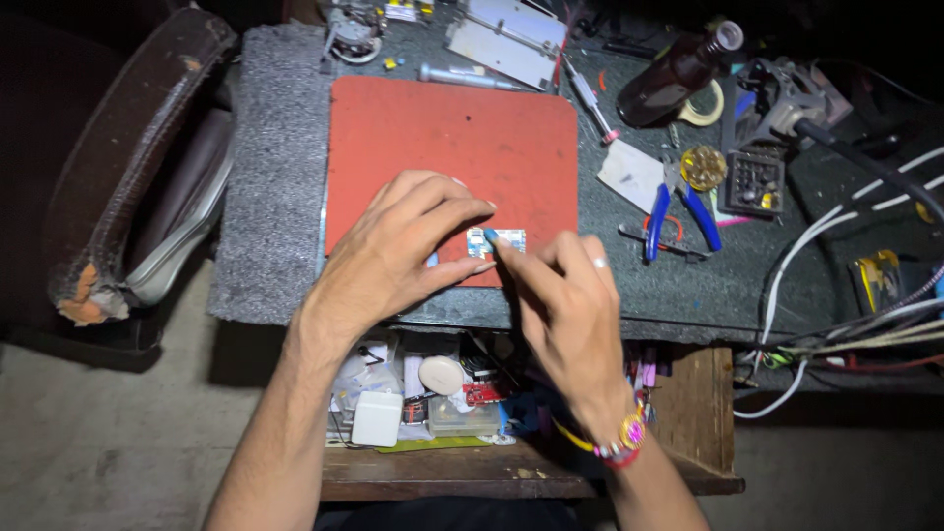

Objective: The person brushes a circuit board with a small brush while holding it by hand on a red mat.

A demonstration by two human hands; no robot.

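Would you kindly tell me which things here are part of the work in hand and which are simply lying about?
In hand:
- left hand, steadying the small circuit board
- right hand, touching a blue-tipped tool to the board
- red work mat beneath

Lying about:
- blue-handled pliers
- brown bottle
- tape roll
- white charger block in the open drawer

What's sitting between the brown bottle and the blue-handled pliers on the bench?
In the head view, a roll of tape lies just below the brown bottle, then a round brass-coloured piece above the blue-handled pliers.
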